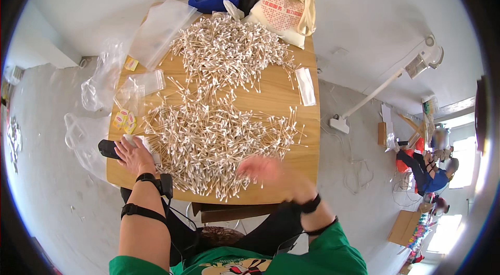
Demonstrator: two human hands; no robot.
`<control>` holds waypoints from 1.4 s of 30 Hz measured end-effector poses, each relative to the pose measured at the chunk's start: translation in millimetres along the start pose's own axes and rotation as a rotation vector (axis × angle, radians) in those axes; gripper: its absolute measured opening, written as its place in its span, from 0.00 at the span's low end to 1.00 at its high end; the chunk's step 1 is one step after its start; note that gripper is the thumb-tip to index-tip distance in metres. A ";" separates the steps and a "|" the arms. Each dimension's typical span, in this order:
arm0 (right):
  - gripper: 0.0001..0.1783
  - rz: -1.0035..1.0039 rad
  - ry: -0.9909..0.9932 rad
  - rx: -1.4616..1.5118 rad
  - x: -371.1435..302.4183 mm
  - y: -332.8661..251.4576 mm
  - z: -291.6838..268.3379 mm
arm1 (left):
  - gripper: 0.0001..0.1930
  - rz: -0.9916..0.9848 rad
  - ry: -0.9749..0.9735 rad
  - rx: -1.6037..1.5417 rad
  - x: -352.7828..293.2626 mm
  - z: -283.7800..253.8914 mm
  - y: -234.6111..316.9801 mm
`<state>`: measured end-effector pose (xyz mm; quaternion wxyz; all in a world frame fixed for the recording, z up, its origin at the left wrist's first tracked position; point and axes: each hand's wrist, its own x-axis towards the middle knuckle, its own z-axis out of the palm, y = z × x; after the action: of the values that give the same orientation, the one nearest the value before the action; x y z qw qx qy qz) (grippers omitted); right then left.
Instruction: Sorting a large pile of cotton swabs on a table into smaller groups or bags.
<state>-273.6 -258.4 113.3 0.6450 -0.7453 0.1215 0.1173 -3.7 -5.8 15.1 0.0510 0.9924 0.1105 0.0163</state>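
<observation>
near heap (208,137): cotton swabs (182,129), loose, tangled, pointing every way; middle of frame, with strays toward the right side of the wooden tabletop (308,155).
far heap (226,51): more of the same, upper middle of frame; linked to near heap by a looser scatter.
left hand (136,156): left of frame, at table edge; palm down, fingers a little apart, over a white piece (149,145) and against a black object (108,149); clamped on either or merely resting, cannot tell.
right hand (260,170): blurred, over lower right part of near heap; fingers together or apart, cannot tell; any swab in grip, likewise.
clear bags (151,82): left and upper left of frame; no swabs made out inside.
yellow cards (125,120): small cluster, left of frame, just above left hand.
white packet (305,86): right side of tabletop, apart from both heaps; contents unclear.
done: no neat bundle, row or filled bag made out on tabletop.
left: both heaps unsorted; early stage, by judgement, with most handling outstanding.
</observation>
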 end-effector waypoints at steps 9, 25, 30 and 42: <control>0.28 0.463 1.117 -0.971 59.7 66.7 -203.5 | 0.29 0.002 0.009 0.003 0.0 7.8 0.6; 0.23 -0.072 0.617 -0.960 87.8 37.5 -126.7 | 0.29 0.005 0.004 -0.007 0.8 3.1 -1.0; 0.23 -0.028 0.441 -1.079 98.7 29.3 -106.4 | 0.28 0.004 -0.013 -0.009 -1.7 4.5 3.5; 0.24 0.071 0.493 -1.152 72.0 39.4 -129.4 | 0.29 0.001 -0.005 -0.010 0.6 6.3 1.0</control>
<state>-216.4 -394.1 70.8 0.0884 -0.9739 0.2088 0.0101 -2.6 -7.2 9.0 0.0561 0.9923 0.1096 0.0142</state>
